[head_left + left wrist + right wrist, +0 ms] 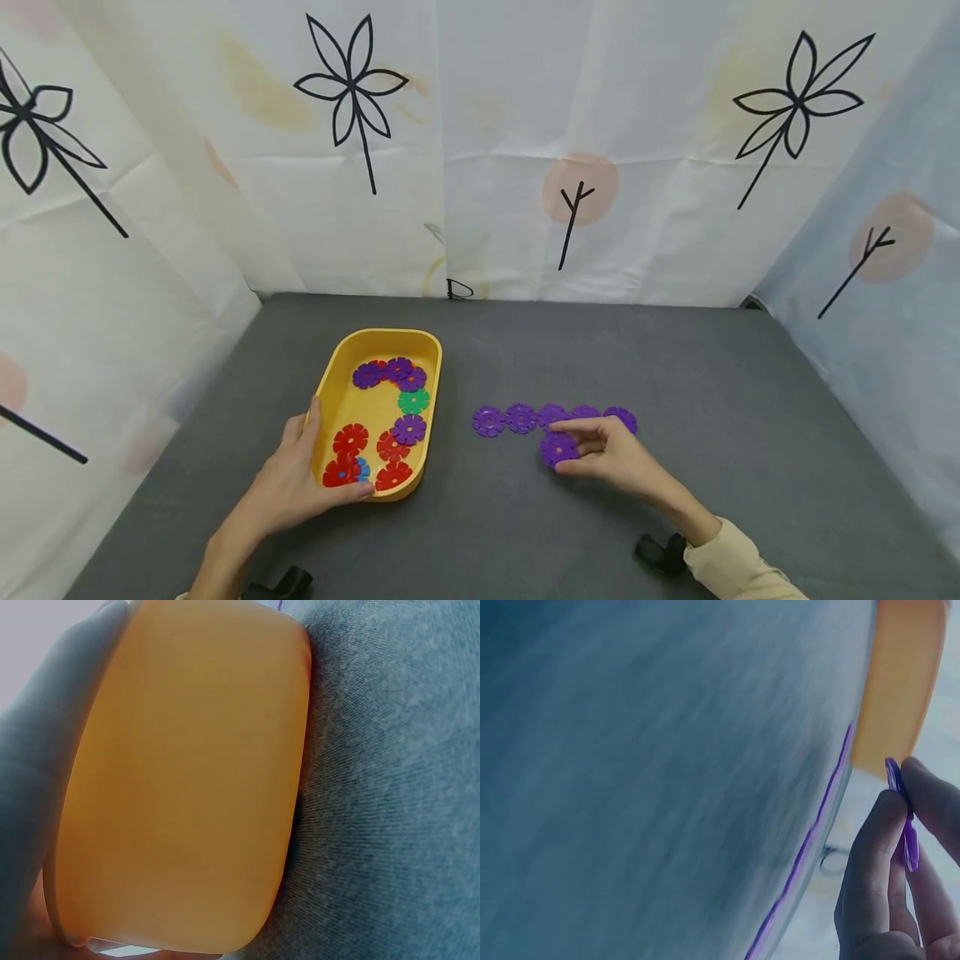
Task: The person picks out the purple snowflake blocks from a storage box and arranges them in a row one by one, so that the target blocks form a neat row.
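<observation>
No legible text or numbers.

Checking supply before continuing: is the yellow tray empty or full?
Neither, partly filled: red, purple, green and blue flower-shaped pieces lie in the yellow tray, its floor partly bare.

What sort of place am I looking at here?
Probably an indoor tabletop play or craft spot, perhaps a screened-off booth: printed white sheets surround a grey table, on which sits a yellow tray holding colourful flower-shaped pieces.
</observation>
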Available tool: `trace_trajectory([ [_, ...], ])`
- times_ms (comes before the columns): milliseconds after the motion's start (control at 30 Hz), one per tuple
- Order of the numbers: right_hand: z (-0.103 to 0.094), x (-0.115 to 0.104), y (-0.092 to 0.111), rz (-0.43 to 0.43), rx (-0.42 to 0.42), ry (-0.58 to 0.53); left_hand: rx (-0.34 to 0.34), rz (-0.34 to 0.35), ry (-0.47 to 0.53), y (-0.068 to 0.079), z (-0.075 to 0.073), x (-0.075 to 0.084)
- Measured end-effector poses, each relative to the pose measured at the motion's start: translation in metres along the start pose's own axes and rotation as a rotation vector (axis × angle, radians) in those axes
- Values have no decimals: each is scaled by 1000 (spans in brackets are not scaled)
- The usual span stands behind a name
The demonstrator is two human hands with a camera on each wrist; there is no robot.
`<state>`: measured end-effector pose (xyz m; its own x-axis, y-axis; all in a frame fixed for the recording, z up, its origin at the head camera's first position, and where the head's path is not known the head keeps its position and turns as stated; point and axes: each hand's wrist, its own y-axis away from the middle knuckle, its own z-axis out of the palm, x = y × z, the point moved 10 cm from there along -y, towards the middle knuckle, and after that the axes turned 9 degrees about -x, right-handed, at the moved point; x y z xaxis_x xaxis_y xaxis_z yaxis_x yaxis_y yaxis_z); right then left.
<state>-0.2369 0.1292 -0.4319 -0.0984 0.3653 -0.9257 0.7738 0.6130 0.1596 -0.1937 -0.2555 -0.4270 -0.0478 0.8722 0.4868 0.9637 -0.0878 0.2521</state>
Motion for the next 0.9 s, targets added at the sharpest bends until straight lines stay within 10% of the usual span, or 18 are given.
trace_trajectory([
  [367, -66, 28, 36, 158, 63, 80, 2, -13, 6, 1, 1, -1],
  [600, -109, 43, 53, 267, 197, 317, -20, -23, 32, 1, 4, -2],
  [900, -119, 44, 53, 232, 323, 548, -22, -33, 23, 2, 2, -2],
])
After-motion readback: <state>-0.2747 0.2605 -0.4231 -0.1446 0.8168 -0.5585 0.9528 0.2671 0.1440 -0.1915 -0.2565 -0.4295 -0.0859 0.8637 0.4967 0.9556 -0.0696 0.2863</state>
